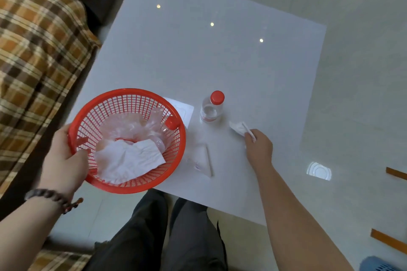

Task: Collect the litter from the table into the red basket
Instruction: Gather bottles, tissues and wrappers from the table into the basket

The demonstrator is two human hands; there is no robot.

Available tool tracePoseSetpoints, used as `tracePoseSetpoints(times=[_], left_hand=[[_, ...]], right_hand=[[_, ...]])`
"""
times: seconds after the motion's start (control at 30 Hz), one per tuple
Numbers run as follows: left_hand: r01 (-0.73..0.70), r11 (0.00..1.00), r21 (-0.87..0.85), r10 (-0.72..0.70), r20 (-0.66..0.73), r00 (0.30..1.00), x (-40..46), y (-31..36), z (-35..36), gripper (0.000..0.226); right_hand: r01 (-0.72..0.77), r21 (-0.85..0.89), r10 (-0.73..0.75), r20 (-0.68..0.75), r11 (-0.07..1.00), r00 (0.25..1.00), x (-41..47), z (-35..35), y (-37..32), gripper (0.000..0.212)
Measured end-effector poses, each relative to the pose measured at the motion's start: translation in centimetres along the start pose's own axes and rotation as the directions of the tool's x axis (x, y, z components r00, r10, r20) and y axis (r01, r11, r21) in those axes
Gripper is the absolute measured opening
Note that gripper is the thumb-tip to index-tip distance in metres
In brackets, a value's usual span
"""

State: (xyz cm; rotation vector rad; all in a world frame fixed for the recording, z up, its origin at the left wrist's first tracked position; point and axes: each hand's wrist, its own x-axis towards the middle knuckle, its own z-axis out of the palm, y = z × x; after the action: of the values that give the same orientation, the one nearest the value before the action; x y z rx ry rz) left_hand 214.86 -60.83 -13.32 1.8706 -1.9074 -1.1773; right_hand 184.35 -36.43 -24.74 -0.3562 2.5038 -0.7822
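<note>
My left hand [66, 158] grips the rim of the red basket [123, 94], held over the table's near left corner. Inside lie a white tissue [130, 160], clear plastic wrap [132, 126] and a small red-capped bottle [169, 126]. My right hand [258, 148] is closed on a white stick-like wrapper [248, 131] beside a crumpled white tissue [236, 127] on the white table [220, 55]. An upright clear bottle with a red cap [212, 108] stands just beyond. A clear wrapper with a white stick [203, 159] lies between basket and right hand.
A flat white paper [184, 109] lies partly under the basket's far rim. A plaid-covered sofa [37, 50] runs along the left. My dark trousers [167, 237] are at the table's near edge. A blue object [378, 265] sits on the floor at bottom right.
</note>
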Motion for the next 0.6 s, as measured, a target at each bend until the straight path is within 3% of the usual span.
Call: tracePoseSetpoints(times=[0.1,0.27,0.33,0.43,0.6], left_hand=[[-0.053,0.996,0.066,0.056,-0.045,0.997,-1.2,2.0,-0.5,0.052],[-0.078,0.996,0.030,0.077,0.051,0.996,-2.0,3.9,-1.5,0.053],[-0.078,0.997,0.015,0.076,0.094,0.993,-2.3,4.1,-1.7,0.051],[-0.111,0.994,0.002,0.110,0.102,0.989,-3.0,4.1,-1.8,0.052],[-0.204,0.979,-0.004,0.203,0.113,0.973,-4.0,4.4,-1.5,0.051]], right_hand=[[0.074,0.189,-0.077,0.012,0.979,0.997,-5.1,-2.2,-5.2,0.016],[0.339,0.395,-0.346,-0.055,0.854,0.936,-12.4,-3.4,-14.4,0.018],[0.486,0.339,-0.509,-0.025,0.805,0.860,-13.7,-2.3,-17.2,0.022],[0.633,0.181,-0.658,0.169,0.753,0.734,-13.8,0.2,-20.0,0.037],[0.694,-0.184,-0.505,0.562,0.696,0.655,-12.3,4.2,-21.4,0.061]])
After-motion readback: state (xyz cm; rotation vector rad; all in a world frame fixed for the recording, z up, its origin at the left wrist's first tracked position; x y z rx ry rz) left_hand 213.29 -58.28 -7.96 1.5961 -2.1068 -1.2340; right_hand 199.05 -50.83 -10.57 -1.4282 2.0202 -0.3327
